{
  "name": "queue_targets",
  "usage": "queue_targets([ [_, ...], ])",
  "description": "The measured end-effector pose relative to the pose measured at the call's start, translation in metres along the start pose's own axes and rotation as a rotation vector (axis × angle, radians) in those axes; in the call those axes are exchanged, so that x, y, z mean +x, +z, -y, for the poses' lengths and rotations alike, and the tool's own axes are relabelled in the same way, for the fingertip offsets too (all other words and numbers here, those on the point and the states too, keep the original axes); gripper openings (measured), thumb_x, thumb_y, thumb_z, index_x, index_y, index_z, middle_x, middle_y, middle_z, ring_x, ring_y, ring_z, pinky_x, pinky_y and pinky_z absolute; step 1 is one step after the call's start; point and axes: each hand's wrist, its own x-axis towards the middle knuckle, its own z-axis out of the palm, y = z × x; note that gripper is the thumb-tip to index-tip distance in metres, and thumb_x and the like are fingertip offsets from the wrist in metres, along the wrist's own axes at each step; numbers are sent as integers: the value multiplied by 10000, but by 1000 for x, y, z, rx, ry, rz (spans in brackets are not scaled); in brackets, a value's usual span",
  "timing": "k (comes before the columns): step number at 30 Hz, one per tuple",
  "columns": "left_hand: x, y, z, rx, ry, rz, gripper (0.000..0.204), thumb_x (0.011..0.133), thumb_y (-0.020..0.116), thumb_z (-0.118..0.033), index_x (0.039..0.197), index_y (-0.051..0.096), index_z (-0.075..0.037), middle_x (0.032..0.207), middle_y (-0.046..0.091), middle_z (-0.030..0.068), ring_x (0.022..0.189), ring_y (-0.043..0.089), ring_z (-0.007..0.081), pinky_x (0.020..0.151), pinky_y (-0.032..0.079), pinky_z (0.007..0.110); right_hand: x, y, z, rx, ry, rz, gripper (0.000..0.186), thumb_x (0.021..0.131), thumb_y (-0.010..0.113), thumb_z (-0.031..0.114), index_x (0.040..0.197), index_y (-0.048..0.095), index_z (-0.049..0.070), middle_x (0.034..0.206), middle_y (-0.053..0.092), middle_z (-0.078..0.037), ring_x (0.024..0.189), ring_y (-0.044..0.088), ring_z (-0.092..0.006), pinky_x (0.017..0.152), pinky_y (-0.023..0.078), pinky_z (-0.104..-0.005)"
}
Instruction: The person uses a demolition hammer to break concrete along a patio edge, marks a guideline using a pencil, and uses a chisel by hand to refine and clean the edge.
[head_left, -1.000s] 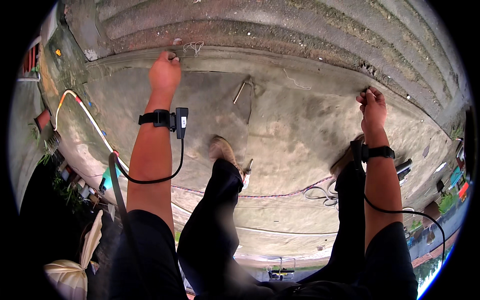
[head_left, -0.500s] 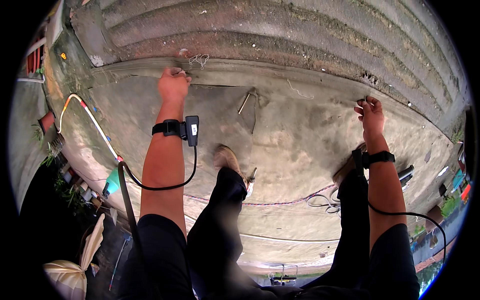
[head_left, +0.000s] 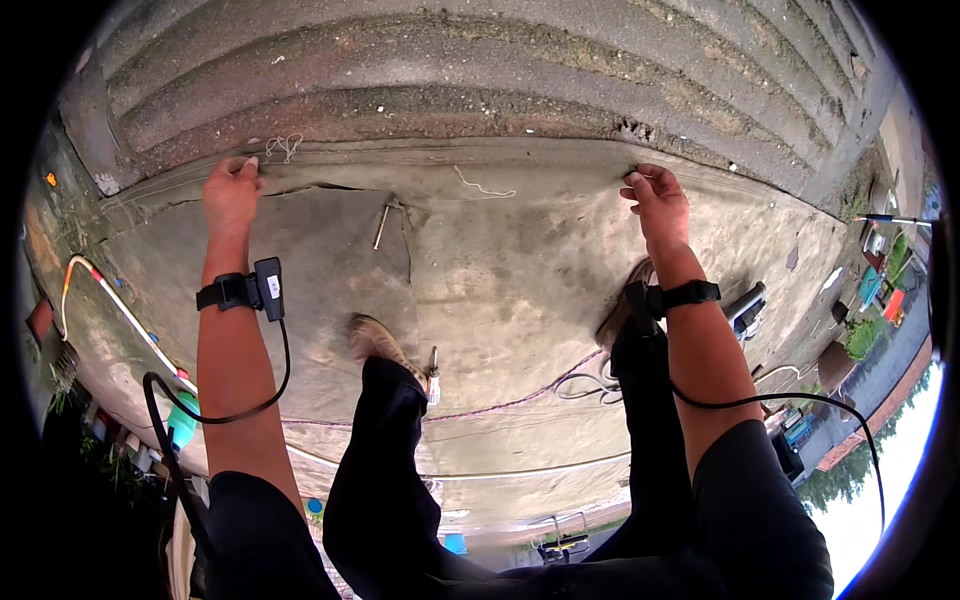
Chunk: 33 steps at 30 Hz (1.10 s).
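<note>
— Where are the hands?

— Both are at the far edge of a grey-brown tarp [head_left: 500,270] spread over the concrete floor [head_left: 760,240]. The left hand [head_left: 231,195] sits at the tarp's far left corner, the right hand [head_left: 655,200] further along the same edge, well apart from it.

— And the grip of each?

— The left hand's grip is clenched on the tarp's edge, fingers curled over the fold. The right hand's grip is also pinched on the edge, fingertips tucked under the hem.

— What lies beyond that edge?

— A corrugated sheet [head_left: 480,70], grey and ribbed, touching or just beside the tarp's far edge. A bit of white string [head_left: 283,146] lies near the left hand, another loose thread [head_left: 482,187] on the tarp between the hands.

— Anything on the tarp itself?

— A metal bar [head_left: 381,226] lies near the far edge, closer to the left hand. The person's two shoes stand on it; the left shoe [head_left: 375,338] is towards the middle. A reddish cord [head_left: 520,400] runs across the near part, and a white hose [head_left: 115,305] lies off the tarp's left side.

— Wrists?

— Each carries a black strap with a cable.
</note>
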Motion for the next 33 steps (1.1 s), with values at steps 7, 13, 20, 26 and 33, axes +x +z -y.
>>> queue_targets([
  [7,14,11,14,-70,-36,44,210,913,637,-196,1005,653,-8,788,662,42,658,625,100,576,483,248,9,-5,0,-437,-68,-76,169,894,591,171,1038,601,83,810,720,-51,712,700,-162,713,533,-312],
  [13,18,15,18,-2,-39,39,242,921,625,-209,1047,640,-2,843,658,51,704,643,116,614,509,244,11,-12,0,-706,-129,-20,458,898,578,206,1333,443,162,948,713,-97,927,662,-331,821,509,-442],
  [20,20,10,20,0,-10,47,223,920,617,-200,1030,636,-7,832,656,63,684,645,117,612,519,256,19,-19,13,-797,-54,184,406,892,586,231,1273,453,193,1032,685,-157,974,637,-383,842,495,-483],
  [26,23,12,21,-1,-7,65,249,922,616,-207,1063,642,-3,845,662,56,705,641,114,610,506,247,9,-19,2,-837,-92,80,276,877,608,232,1112,494,142,974,684,-152,929,639,-387,805,498,-484],
  [33,29,7,30,21,11,81,234,924,618,-211,1046,641,-13,842,658,45,696,633,103,602,497,244,1,-11,-8,-647,-138,-61,214,861,610,222,1024,526,110,892,682,-157,875,646,-388,784,504,-482],
])
